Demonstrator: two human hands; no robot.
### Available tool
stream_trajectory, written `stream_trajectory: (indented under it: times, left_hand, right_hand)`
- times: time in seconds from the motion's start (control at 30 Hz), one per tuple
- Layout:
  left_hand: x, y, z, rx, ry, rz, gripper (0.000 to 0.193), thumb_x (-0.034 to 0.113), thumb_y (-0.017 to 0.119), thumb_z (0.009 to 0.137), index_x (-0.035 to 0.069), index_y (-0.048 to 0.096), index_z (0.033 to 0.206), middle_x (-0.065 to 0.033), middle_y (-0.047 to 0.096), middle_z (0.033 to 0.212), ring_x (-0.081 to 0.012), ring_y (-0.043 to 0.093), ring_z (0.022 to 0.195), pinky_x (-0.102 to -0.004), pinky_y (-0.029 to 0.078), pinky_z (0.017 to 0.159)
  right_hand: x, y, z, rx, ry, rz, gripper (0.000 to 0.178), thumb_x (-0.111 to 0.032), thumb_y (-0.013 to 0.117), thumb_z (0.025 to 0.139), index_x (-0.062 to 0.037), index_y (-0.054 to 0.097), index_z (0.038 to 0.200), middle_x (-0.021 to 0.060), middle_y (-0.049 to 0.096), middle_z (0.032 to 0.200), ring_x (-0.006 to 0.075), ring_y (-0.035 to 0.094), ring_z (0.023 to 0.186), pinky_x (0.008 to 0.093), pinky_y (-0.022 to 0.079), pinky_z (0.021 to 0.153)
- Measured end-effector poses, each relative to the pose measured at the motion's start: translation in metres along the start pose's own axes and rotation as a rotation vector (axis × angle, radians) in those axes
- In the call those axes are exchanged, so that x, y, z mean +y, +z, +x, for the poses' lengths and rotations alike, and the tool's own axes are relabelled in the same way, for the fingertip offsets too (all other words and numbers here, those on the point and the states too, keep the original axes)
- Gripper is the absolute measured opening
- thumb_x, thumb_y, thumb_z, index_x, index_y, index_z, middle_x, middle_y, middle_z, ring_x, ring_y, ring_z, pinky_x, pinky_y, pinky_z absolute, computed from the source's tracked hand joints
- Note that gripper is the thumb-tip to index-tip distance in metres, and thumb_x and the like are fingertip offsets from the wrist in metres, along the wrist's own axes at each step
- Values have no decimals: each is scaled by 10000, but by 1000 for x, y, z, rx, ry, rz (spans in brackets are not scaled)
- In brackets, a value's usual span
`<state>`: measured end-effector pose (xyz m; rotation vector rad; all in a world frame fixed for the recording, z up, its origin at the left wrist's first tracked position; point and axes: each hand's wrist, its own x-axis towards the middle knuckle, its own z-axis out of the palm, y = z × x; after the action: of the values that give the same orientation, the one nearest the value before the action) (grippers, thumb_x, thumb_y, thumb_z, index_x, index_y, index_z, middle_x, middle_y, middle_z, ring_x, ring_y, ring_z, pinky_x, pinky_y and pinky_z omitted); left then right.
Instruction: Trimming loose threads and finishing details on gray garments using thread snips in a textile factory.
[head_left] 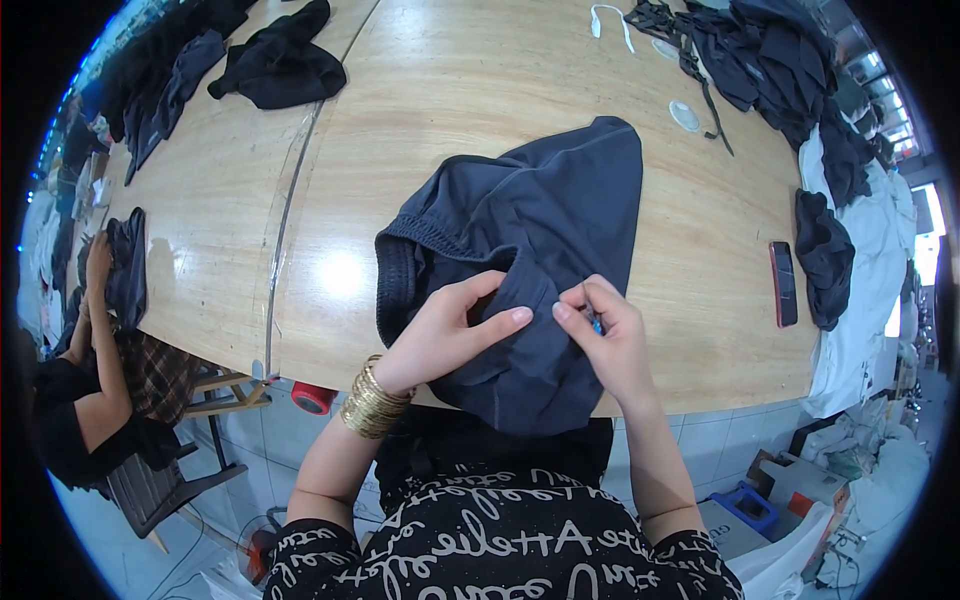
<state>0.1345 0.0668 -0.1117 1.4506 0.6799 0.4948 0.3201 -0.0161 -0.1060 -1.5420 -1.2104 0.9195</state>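
A dark blue-grey garment with a gathered elastic waistband, likely shorts (570,190), is spread at the table's near edge, its lower part hanging over it. My left hand (450,325) reaches in at the waistband opening. Its thumb lies on top of the cloth and the fingers are under it, pinching a layer. Gold bangles (374,402) circle that wrist. Just right of it, my right hand (608,330) is closed, thumb and forefinger together at the cloth. A small tool with a blue part (597,326) shows between its fingers; the rest is hidden, so its kind is unclear.
A phone (783,284) lies at the right beside a dark cloth (825,260). Dark garments (765,60) pile at far right; another black garment (285,60) lies at far left. A co-worker's hand (98,262) handles dark cloth at left. A seam (285,215) divides the tabletop.
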Motion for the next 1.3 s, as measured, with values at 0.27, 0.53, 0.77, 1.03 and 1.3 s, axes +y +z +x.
stream_trajectory:
  times: [0.27,0.53,0.77,1.03,1.3]
  left_hand:
    - [-4,21,0,73,-189,-458,228,158,605,912,-28,628,1042,-10,657,927,-35,566,821,-200,476,742]
    - [2,21,-8,90,-272,-551,223,168,589,924,-28,631,1022,-21,660,934,-31,570,825,-197,478,744]
    - [-2,22,-13,134,-203,-442,188,168,581,930,-11,635,955,21,633,867,-12,533,784,-176,452,704]
    - [0,23,-11,147,-189,-407,187,170,598,921,-13,632,933,32,619,843,-6,516,766,-169,437,687]
    - [-1,23,-12,152,-195,-409,187,172,601,919,-12,635,925,40,616,832,-2,510,765,-169,433,681]
  right_hand:
    - [3,-4,-12,26,-3,-119,172,-98,714,786,25,599,822,49,527,769,134,538,703,257,422,642]
    - [-24,-2,-30,144,-139,-438,358,-206,731,784,-65,562,1066,60,621,902,181,613,703,283,485,622]
    - [-16,0,-35,117,-355,-605,199,-184,699,793,-62,609,921,42,613,737,192,574,616,300,424,533]
    - [-15,0,-33,85,-371,-689,210,-198,702,788,-68,608,924,35,598,721,181,561,607,299,416,524]
    - [-11,-1,-32,99,-387,-655,214,-188,703,788,-66,610,936,40,606,721,184,568,605,297,418,524]
